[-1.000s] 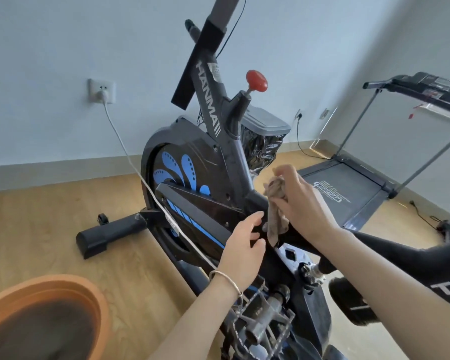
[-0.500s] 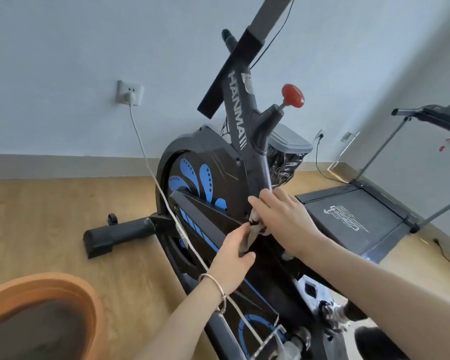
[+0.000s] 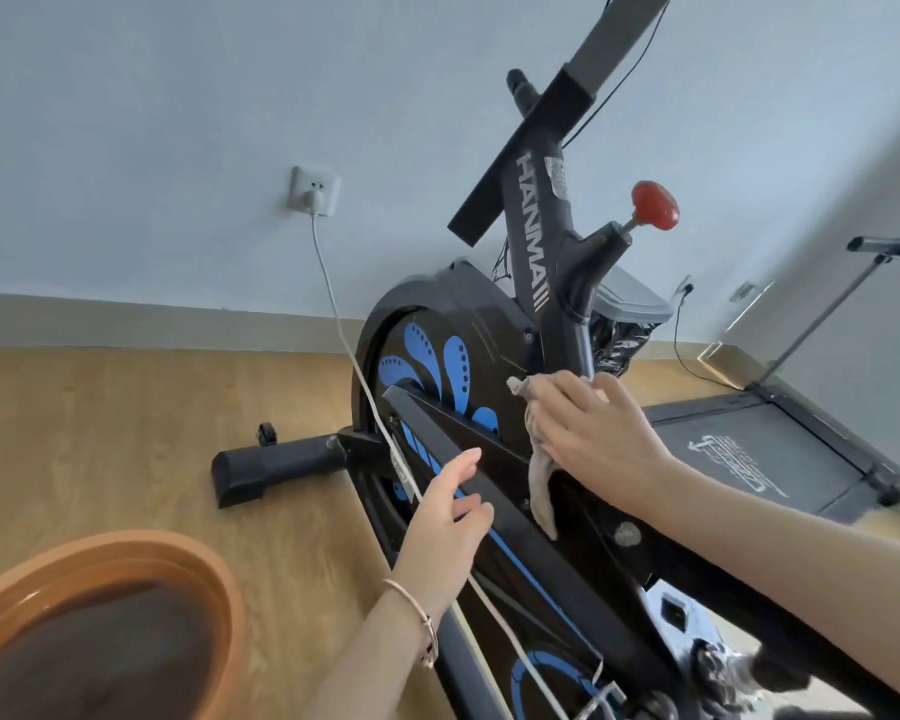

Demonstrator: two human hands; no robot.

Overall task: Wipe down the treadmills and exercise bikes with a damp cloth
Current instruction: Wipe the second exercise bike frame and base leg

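A black bike (image 3: pixel 453 324) with blue petal marks on its wheel cover fills the middle of the frame. Its post rises to the upper right with "HANMA" in white letters, and a red knob (image 3: pixel 654 205) sits beside it. The right hand (image 3: pixel 598 433) reaches in from the lower right and lies flat at centre right. Its fingers are straight and close together, pressing a grey cloth (image 3: pixel 540 480) against the bike where the post meets the wheel cover. 1 end of the cloth pokes out past the fingertips at the upper left of the hand. The other end hangs down below the palm over the black frame.

The left hand (image 3: pixel 448 522), with a thin bracelet (image 3: pixel 427 631) on its wrist, comes up from the bottom centre. Its fingers are loosely bent and hold nothing, lying at the lower edge of the slanted black bar (image 3: pixel 437 439) just left of the cloth. Whether they touch the bar cannot be told.

A white cord (image 3: pixel 333 304) runs from a socket (image 3: pixel 314 192) on the wall at upper centre-left, down across the wheel cover and past the left wrist. An orange basin (image 3: pixel 230 589) of dark water sits in the lower left corner on the wood floor (image 3: pixel 100 433). A treadmill (image 3: pixel 759 454) lies at the right edge, behind the right forearm, well apart from the 2 hands.
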